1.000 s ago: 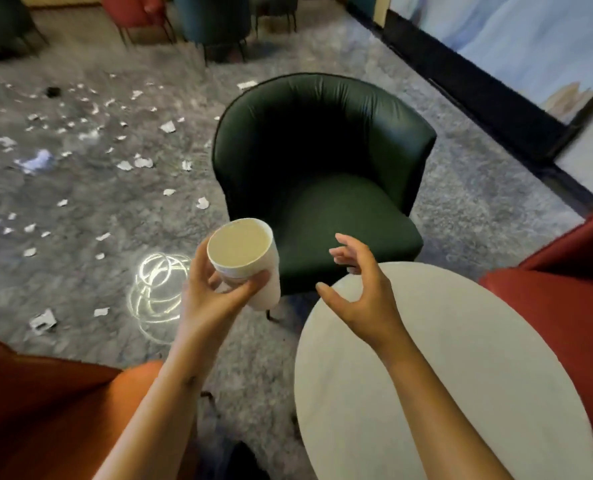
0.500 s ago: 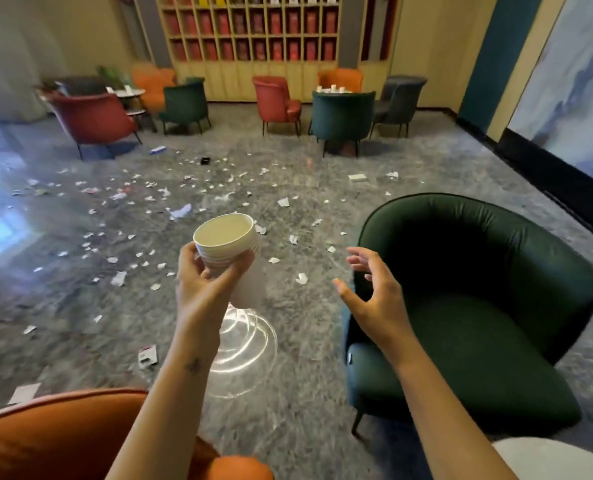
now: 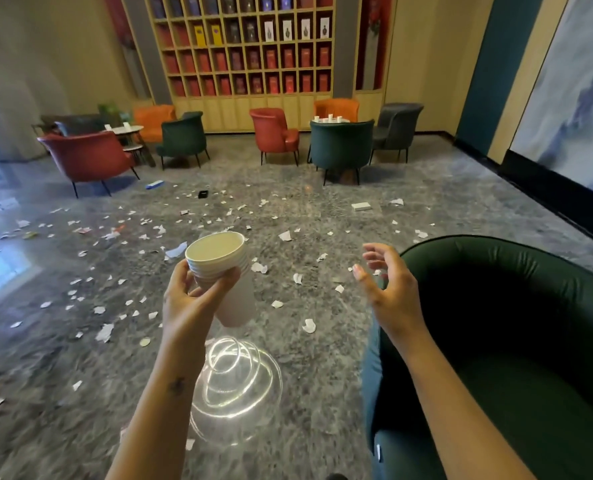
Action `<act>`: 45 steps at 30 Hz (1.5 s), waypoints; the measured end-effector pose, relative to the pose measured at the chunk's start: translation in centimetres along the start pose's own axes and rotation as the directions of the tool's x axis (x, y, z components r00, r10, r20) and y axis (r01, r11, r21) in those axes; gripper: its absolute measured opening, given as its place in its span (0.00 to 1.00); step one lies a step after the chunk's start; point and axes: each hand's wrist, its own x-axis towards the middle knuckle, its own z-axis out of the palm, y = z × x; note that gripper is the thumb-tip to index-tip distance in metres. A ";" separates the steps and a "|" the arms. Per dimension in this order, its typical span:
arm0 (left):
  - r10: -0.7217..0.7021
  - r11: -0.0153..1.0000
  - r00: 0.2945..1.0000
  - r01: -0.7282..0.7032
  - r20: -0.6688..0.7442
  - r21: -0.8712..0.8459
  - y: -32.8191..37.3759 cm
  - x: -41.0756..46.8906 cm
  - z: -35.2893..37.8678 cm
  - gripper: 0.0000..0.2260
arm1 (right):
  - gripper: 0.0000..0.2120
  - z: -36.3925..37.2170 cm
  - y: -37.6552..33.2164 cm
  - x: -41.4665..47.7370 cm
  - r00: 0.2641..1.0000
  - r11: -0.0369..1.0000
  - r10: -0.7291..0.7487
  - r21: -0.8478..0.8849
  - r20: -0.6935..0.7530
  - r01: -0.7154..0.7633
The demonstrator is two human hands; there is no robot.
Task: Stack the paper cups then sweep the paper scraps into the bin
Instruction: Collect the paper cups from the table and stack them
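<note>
My left hand (image 3: 187,303) grips a stack of several white paper cups (image 3: 224,271), held upright at chest height with the open rim facing me. My right hand (image 3: 388,289) hovers to the right of the stack, fingers loosely curled and holding nothing, apart from the cups. White paper scraps (image 3: 260,268) lie scattered over the grey marble floor ahead, thickest to the left and centre. More white cups (image 3: 329,118) stand on a far table behind a dark green chair. No bin shows in the head view.
A dark green armchair (image 3: 517,323) fills the right foreground beside my right arm. Red (image 3: 87,157), orange and green chairs ring two small tables at the back, before a tall shelf wall (image 3: 246,46). A white box (image 3: 361,206) and a small black object (image 3: 203,194) lie on the floor.
The view has lifted from the white round table and green chair to the wider room. Both hands kept their pose, the left still holding the cup stack.
</note>
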 end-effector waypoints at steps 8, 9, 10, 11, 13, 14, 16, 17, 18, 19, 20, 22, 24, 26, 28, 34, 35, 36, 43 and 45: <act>-0.007 1.000 0.999 0.006 0.042 0.026 -4.1 17.9 10.8 0.19 | 0.17 4.3 8.6 18.7 0.999 0.997 -0.031 -0.064 0.014 0.031; -0.007 0.999 0.999 0.006 0.053 0.031 -4.4 20.0 12.3 0.20 | 0.17 4.6 9.4 21.1 0.999 0.997 -0.028 -0.069 0.019 0.029; -0.011 0.999 0.998 0.009 0.064 0.034 -4.9 22.0 13.6 0.20 | 0.17 4.8 10.3 23.3 0.999 0.997 -0.025 -0.072 0.027 0.027; -0.017 0.999 0.997 0.014 0.071 0.034 -5.5 23.9 14.8 0.20 | 0.17 5.1 11.1 25.5 0.999 0.997 -0.022 -0.078 0.035 0.025; -0.027 0.999 0.996 0.023 0.080 0.049 -6.9 27.2 16.6 0.18 | 0.17 5.6 12.8 29.0 0.999 0.996 -0.009 -0.091 0.043 0.013; -0.027 0.998 0.996 0.022 0.086 0.058 -7.6 28.6 17.3 0.18 | 0.17 5.9 13.6 30.5 0.999 0.996 -0.003 -0.093 0.038 0.007; -0.022 0.997 0.994 0.014 0.108 0.071 -9.2 31.8 18.6 0.21 | 0.17 6.6 15.6 33.4 1.000 0.995 0.008 -0.095 0.022 -0.005; -0.022 0.997 0.993 0.013 0.120 0.072 -10.0 33.4 19.4 0.23 | 0.17 7.0 16.7 34.9 1.000 0.995 0.016 -0.100 0.018 -0.014; -0.025 0.997 0.991 0.016 0.128 0.070 -10.8 35.2 20.1 0.26 | 0.17 7.5 17.9 36.5 1.000 0.994 0.024 -0.106 0.017 -0.022; -0.032 0.997 0.990 0.023 0.134 0.068 -11.7 37.1 20.8 0.27 | 0.16 8.1 19.2 38.1 0.999 0.993 0.034 -0.112 0.017 -0.032; -0.040 0.997 0.990 0.031 0.138 0.069 -12.8 39.1 21.6 0.28 | 0.16 8.8 20.5 39.7 0.999 0.992 0.044 -0.118 0.016 -0.042; -0.054 0.997 0.989 0.045 0.141 0.069 -15.3 43.5 22.9 0.28 | 0.16 10.5 23.4 43.1 0.997 0.990 0.076 -0.122 0.014 -0.073; -0.063 0.996 0.989 0.055 0.136 0.067 -18.1 48.4 24.1 0.24 | 0.16 12.5 26.4 47.0 0.994 0.988 0.107 -0.114 0.002 -0.106; -0.056 0.997 0.989 0.047 0.137 0.068 -20.7 54.2 25.3 0.20 | 0.15 15.1 29.2 51.6 0.994 0.988 0.109 -0.111 -0.020 -0.111; -0.043 0.998 0.989 0.035 0.143 0.061 -22.4 60.8 26.4 0.19 | 0.15 18.0 31.2 56.9 0.993 0.987 0.114 -0.109 -0.040 -0.118; -0.004 0.998 0.979 -0.010 0.205 0.067 -25.0 79.8 30.6 0.20 | 0.14 25.4 35.0 72.1 0.989 0.978 0.141 -0.147 -0.041 -0.145; 0.001 0.998 0.978 -0.016 0.208 0.067 -25.6 82.5 31.7 0.21 | 0.14 26.3 35.8 74.3 0.989 0.978 0.142 -0.147 -0.045 -0.147; 0.003 0.998 0.977 -0.018 0.213 0.066 -26.2 85.0 32.8 0.21 | 0.14 27.0 36.7 76.5 0.988 0.978 0.144 -0.146 -0.051 -0.150; -0.031 0.997 0.963 0.011 0.267 0.075 -33.9 100.9 40.7 0.25 | 0.14 33.4 46.2 91.9 0.987 0.977 0.145 -0.149 -0.073 -0.154; -0.040 0.998 0.961 0.023 0.275 0.066 -36.6 106.0 43.4 0.29 | 0.15 35.6 50.0 97.1 0.989 0.980 0.132 -0.141 -0.066 -0.140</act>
